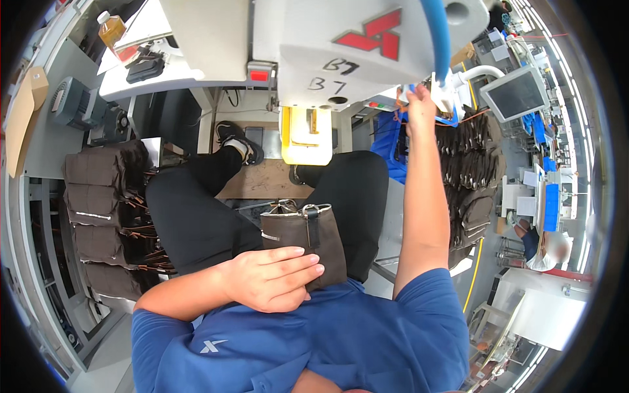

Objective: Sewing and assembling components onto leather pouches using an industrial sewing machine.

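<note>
A dark brown fabric bag [327, 252] with pale edging, a metal ring and a black strap tab rests upright on my lap. Across its lower front lies my left hand [278, 278], fingers stretched out flat and not wrapped round it. My right arm reaches up along the right side of a large pale grey machine head [308, 72]. At its end my right hand [419, 111] has its fingers closed near blue and white parts and an orange cord; what they hold is too small to tell. Below the machine head sits a yellow block-shaped part [306, 150].
Stacks of brown bag pieces stand at left [98, 206] and right [468, 177]. A blue bin [388, 147] is beside my right knee. A screen [514, 95] on an arm is at upper right. A bottle [111, 29] stands upper left. Another person [544, 252] sits far right.
</note>
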Available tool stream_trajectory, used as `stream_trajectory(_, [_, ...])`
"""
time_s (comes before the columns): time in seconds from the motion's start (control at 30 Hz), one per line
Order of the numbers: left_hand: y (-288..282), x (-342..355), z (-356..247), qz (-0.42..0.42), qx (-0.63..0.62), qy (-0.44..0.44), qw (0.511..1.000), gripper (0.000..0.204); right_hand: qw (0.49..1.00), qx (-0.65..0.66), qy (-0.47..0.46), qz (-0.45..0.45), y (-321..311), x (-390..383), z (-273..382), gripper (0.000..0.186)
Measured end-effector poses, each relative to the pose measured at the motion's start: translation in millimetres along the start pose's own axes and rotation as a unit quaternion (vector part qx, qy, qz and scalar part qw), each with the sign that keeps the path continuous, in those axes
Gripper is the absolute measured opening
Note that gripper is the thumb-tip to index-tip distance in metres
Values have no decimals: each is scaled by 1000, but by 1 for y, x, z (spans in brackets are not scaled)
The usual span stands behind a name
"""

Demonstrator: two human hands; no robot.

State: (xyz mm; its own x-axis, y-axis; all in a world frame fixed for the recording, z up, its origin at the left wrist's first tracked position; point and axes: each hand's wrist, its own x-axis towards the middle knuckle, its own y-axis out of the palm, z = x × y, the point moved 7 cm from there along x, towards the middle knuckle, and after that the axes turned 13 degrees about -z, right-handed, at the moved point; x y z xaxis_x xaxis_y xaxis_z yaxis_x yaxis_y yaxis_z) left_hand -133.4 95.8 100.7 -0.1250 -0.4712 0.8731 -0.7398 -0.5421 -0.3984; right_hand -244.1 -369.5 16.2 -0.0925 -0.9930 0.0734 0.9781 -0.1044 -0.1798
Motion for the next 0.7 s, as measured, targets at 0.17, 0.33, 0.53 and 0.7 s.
stream_trajectory(0.17, [0, -1, 0, -7, 4, -7, 1000, 30, 932, 5, -49, 360, 22, -144, 28, 38])
stream_trajectory(0.33, [-6, 5, 5, -6, -73, -41, 997, 33, 766, 74, -71, 634, 19, -284, 77, 23])
stream_trajectory(0.53, [-40, 26, 79, -67, -80, -325, 940, 37, 777, 61, -141, 610, 16, -304, 122, 22])
stream_trajectory(0.7, [-21, 22, 86, 47, -200, -435, 877, 10, 802, 41, -168, 572, 15, -308, 130, 20])
